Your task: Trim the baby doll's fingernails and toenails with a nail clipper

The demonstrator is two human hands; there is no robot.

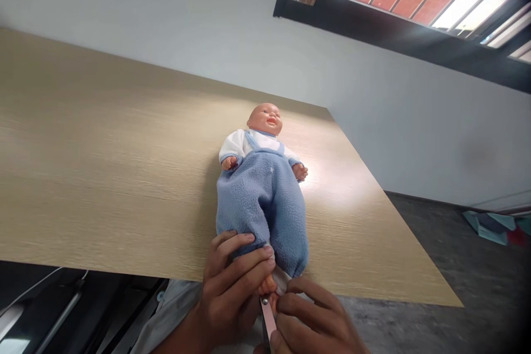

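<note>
Two grips (232, 287) (319, 315): one doll (249, 193), seemingly one clipper (269, 318).

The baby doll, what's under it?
Under the doll is the pale wood-grained table, which shows around its head and body. The patch right beneath it is covered, so I can't tell if anything else is there.

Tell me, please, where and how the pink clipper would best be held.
Probably grip the pink clipper by its near end, coming from the right, as the right hand does: it is long and slim, and its far end sits close by the doll's foot.
</note>
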